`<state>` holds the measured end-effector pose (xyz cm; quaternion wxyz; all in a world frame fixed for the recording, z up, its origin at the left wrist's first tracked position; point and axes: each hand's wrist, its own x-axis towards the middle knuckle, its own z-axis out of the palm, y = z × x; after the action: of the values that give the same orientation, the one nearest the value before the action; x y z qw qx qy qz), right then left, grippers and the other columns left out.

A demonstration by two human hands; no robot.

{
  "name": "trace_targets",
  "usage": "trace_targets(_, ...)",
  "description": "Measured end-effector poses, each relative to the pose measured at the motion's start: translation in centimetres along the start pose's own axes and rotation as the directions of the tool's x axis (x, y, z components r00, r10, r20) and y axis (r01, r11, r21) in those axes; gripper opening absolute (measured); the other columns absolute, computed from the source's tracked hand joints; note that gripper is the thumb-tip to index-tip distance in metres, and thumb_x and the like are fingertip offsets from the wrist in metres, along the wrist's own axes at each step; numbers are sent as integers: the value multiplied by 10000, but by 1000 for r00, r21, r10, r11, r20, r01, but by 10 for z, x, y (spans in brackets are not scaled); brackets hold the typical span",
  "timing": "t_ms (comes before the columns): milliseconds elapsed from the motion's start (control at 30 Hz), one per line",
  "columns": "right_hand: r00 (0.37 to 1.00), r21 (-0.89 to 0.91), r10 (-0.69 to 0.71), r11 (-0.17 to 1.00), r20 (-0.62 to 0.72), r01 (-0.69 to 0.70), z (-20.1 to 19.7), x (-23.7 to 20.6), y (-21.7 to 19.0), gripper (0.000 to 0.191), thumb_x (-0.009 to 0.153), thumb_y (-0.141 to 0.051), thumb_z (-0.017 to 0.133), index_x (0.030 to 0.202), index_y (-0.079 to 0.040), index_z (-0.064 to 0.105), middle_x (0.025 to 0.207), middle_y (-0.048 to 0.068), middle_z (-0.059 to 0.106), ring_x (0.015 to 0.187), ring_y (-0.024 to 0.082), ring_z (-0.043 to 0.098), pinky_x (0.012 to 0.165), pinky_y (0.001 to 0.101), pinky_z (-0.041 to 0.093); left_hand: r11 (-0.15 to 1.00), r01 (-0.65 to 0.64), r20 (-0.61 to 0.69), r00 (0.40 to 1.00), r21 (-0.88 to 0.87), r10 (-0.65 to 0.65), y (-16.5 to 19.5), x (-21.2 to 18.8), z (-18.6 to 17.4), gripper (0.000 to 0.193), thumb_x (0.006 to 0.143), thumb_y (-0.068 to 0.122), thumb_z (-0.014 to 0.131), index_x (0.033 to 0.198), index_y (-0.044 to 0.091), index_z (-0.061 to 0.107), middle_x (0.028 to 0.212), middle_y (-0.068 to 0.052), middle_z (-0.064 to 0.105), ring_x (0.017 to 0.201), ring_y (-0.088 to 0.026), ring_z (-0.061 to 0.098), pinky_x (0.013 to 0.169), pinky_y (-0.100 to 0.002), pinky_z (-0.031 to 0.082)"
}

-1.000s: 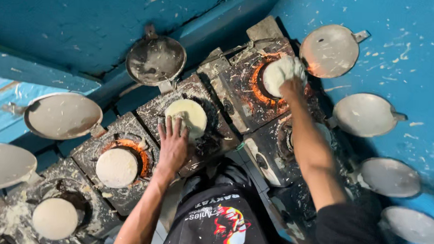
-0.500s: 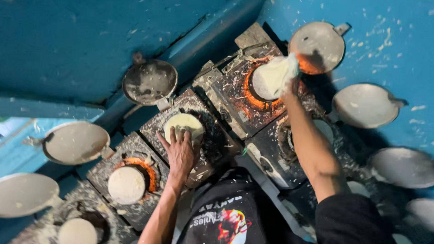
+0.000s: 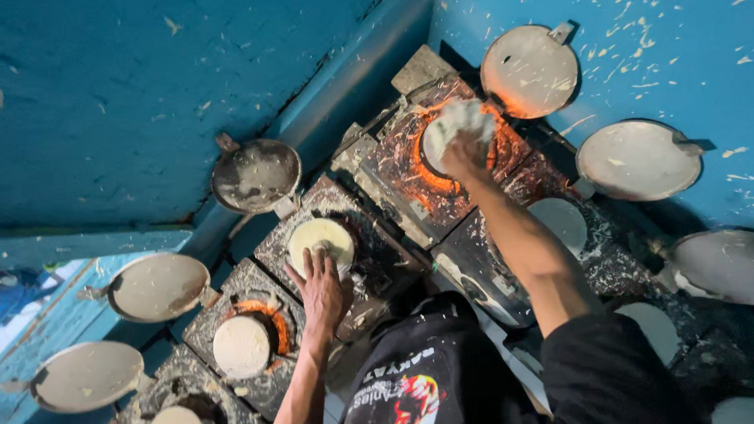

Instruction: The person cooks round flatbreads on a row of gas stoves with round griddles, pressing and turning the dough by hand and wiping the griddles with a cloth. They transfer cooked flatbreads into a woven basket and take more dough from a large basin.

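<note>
Head view: the left hand (image 3: 321,288) lies flat, fingers spread, on the pale round batter cake (image 3: 321,237) in its dark stove mould, as half a second ago. The right hand (image 3: 463,148) now presses a crumpled white cloth (image 3: 461,121) into the glowing far mould (image 3: 434,159), where it earlier held it lifted; wiping appears under way.
</note>
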<state>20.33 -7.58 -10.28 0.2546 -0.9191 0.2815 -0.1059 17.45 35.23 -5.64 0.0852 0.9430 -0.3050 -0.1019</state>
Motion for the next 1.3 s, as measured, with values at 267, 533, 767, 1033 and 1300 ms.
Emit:
trace_targets(267, 952, 666, 307, 713, -16, -219, -68, 23, 61, 599, 1012, -575, 487, 1290, -58, 606, 1185, 106, 663, 1070, 262, 657, 992, 460, 521, 1000, -2, -25, 1000, -10, 2, 8, -3, -11, 651, 771, 265, 752, 1305, -35, 531, 1496, -244, 439, 1488, -478, 255, 1174, -748, 22)
trace_targets(533, 945, 957, 197, 74, 262, -281, -90, 23, 54, 840, 980, -761, 430, 1412, -63, 604, 1330, 58, 673, 1195, 199, 668, 1098, 431, 523, 997, 41, -51, 998, -58, -44, 17, -4, -17, 701, 745, 232, 757, 1351, -25, 513, 1509, -243, 430, 1490, -476, 248, 1187, -727, 27)
trace_targets(767, 918, 978, 368, 84, 148, -192, -77, -34, 2, 642, 926, -592, 568, 1381, -139, 596, 1388, 28, 615, 1203, 186, 612, 951, 546, 531, 996, 70, -310, 949, 60, -48, -28, 0, 18, 502, 871, 145, 719, 1361, 121, 611, 1462, -66, 600, 1544, -336, 353, 1239, -708, 27)
trace_targets(1033, 767, 791, -196, 157, 612, -591, 4, -106, -102, 314, 1022, -304, 636, 1226, -86, 737, 1198, 138, 721, 1061, 302, 648, 864, 465, 514, 471, 130, -96, 900, -873, -426, -107, -29, -115, 488, 849, 163, 687, 1324, 81, 608, 1208, -41, 690, 1050, -186, 636, 798, -341, 500)
trace_targets(1300, 463, 227, -810, 558, 360, 798, 128, -180, -282, 329, 970, -167, 602, 1275, -49, 644, 1302, 182, 616, 1136, 351, 643, 928, 510, 518, 835, 63, -114, 982, -546, -149, -211, -155, -130, 533, 804, 97, 794, 1286, 0, 590, 1390, -210, 563, 1274, -424, 553, 1063, -457, 473)
